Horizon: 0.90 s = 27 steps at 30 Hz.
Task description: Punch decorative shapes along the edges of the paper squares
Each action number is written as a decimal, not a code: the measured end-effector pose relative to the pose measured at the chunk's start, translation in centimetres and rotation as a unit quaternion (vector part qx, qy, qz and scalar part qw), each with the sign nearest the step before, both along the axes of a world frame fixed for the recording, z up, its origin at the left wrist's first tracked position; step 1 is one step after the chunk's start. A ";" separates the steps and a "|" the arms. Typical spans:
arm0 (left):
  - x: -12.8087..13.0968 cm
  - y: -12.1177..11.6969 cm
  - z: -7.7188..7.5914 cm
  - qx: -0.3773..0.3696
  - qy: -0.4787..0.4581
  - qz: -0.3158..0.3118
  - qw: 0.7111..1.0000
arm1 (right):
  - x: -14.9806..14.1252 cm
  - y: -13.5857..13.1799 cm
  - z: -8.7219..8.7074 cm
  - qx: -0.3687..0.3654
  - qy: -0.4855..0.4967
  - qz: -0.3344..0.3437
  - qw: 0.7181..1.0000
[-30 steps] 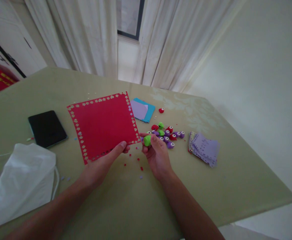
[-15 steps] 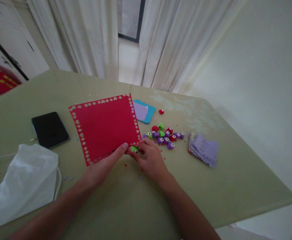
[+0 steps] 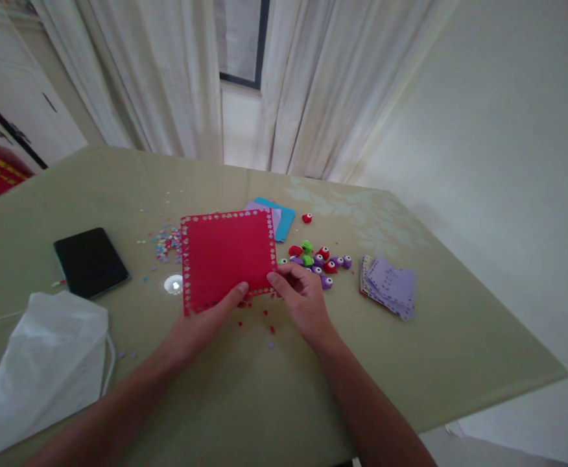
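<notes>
A red sheet of paper (image 3: 228, 256) with small punched shapes along its edges is held up over the table. My left hand (image 3: 201, 332) grips its lower edge, thumb on the front face and the other fingers hidden behind. At the lower right corner, my right hand (image 3: 302, 303) pinches the sheet between thumb and fingers. Just beyond that hand lies a cluster of small purple, red and green craft punches (image 3: 318, 261) with white round tops. Red paper bits (image 3: 265, 312) are scattered below the sheet.
A black tablet (image 3: 92, 261) and a white face mask (image 3: 45, 357) lie at left. Coloured confetti (image 3: 166, 244) and a clear round piece (image 3: 174, 284) are beside the sheet. Blue paper (image 3: 285, 224) lies behind it, a lone red punch (image 3: 307, 218) nearby, and punched purple sheets (image 3: 391, 285) at right.
The red sheet has come nearer to level and shifted right, uncovering confetti. The green punch at its lower edge is no longer visible, and my right hand now grips the sheet's corner.
</notes>
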State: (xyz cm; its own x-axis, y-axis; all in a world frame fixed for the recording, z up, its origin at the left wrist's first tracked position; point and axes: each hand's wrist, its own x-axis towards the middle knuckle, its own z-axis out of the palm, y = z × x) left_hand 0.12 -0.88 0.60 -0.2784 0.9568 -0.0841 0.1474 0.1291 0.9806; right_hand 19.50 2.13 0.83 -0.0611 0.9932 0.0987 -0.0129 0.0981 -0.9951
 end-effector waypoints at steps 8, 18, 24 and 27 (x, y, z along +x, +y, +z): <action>-1.8 1.4 -0.5 0.098 -0.146 0.022 0.984 | 0.5 0.1 0.7 -0.002 0.055 -0.016 0.998; -2.3 2.2 -0.4 0.137 -0.252 0.089 0.954 | 0.5 0.1 0.5 -0.002 0.075 -0.032 0.997; -2.7 2.1 -0.8 0.086 -0.183 -0.002 0.979 | 1.0 0.8 -0.4 0.062 0.005 -0.103 0.993; -2.6 2.0 -0.6 0.076 -0.121 -0.028 0.989 | 1.2 1.2 -0.7 0.073 -0.009 -0.112 0.991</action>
